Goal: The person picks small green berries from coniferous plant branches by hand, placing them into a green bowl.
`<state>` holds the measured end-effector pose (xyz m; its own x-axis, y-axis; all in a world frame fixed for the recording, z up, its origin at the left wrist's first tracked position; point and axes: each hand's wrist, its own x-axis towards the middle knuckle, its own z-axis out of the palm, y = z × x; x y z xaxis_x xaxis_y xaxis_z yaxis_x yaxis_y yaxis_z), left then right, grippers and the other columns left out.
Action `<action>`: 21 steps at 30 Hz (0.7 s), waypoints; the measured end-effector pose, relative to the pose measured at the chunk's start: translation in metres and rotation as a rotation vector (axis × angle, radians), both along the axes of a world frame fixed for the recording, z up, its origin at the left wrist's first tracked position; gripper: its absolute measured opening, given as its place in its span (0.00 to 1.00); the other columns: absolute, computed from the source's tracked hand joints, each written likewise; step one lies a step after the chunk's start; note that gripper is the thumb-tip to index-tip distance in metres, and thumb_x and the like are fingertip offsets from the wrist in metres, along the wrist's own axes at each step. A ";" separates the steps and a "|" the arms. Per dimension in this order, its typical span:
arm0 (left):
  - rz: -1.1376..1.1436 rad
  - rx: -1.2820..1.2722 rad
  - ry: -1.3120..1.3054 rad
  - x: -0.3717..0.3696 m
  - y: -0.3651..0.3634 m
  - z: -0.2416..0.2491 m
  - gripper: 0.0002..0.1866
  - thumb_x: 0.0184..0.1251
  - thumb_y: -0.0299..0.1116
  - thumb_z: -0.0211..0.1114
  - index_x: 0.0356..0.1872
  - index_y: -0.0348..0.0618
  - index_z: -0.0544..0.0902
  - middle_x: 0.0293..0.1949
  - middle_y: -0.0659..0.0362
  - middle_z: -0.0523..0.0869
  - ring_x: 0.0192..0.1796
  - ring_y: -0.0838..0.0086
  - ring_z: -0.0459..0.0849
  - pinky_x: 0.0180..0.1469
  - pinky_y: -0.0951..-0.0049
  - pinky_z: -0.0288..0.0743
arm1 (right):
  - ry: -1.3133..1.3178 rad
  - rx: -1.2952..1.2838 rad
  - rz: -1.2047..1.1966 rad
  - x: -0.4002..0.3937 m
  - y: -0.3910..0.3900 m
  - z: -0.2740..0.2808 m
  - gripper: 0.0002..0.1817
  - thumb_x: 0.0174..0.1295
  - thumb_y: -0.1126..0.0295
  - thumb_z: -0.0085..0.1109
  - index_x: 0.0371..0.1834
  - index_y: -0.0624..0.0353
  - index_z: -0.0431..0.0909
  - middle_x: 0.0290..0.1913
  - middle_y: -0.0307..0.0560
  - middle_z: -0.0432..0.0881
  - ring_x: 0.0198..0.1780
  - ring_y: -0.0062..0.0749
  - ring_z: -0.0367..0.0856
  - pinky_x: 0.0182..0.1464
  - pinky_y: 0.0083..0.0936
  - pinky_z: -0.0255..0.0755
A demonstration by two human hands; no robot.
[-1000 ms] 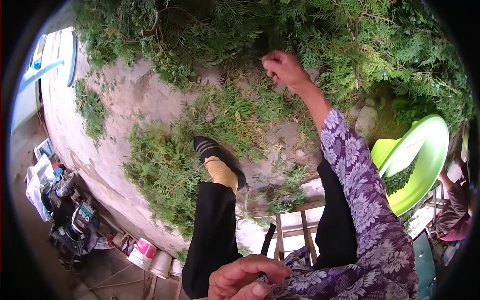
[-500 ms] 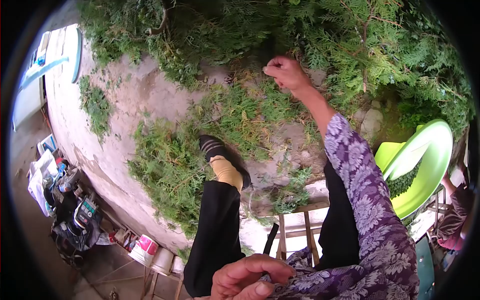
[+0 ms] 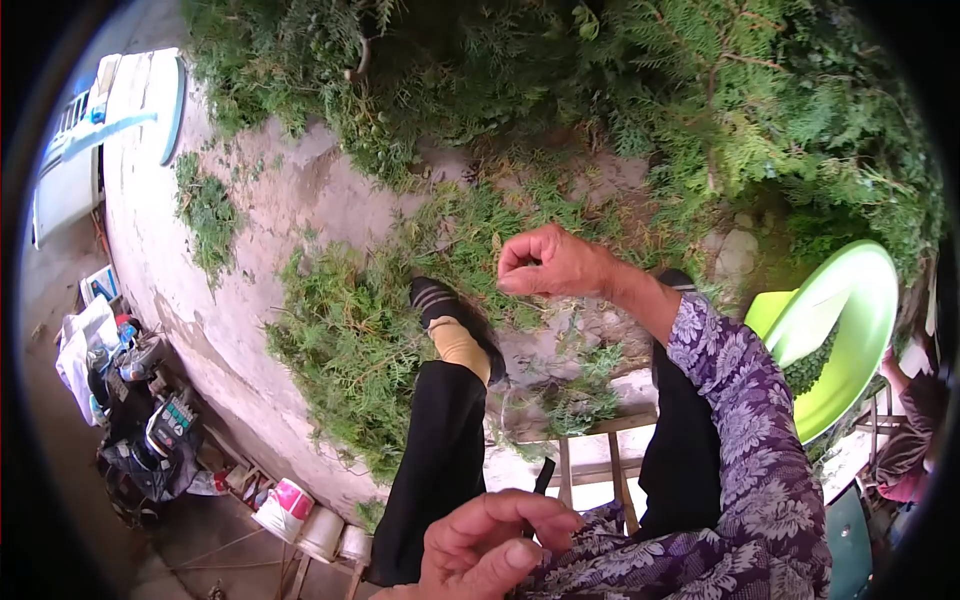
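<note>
Over feathery green sprigs, your bare right hand curls together, maybe to keep something; your left hand has fingers apart.

The floor is pale, rough and stained, with a worn brown streak along its left side. A dense mass of green branches covers its far part. Looser sprigs, some yellowed, lie scattered across the middle, with bare patches showing between them. A thick pile of clippings lies left of a dark striped shoe, which rests beside its edge. A small clump lies apart, farther left, and another tuft lies nearer. A stone sits at the right.
</note>
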<state>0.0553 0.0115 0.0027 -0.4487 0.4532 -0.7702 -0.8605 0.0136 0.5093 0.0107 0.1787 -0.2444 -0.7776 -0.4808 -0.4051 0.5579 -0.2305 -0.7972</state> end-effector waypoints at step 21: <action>0.387 0.400 0.169 -0.035 -0.004 0.015 0.09 0.64 0.33 0.51 0.38 0.38 0.74 0.30 0.56 0.80 0.28 0.77 0.78 0.31 0.78 0.73 | 0.135 2.111 -0.055 0.298 0.184 0.163 0.19 0.44 0.61 0.60 0.38 0.61 0.76 0.35 0.56 0.78 0.40 0.46 0.75 0.46 0.38 0.67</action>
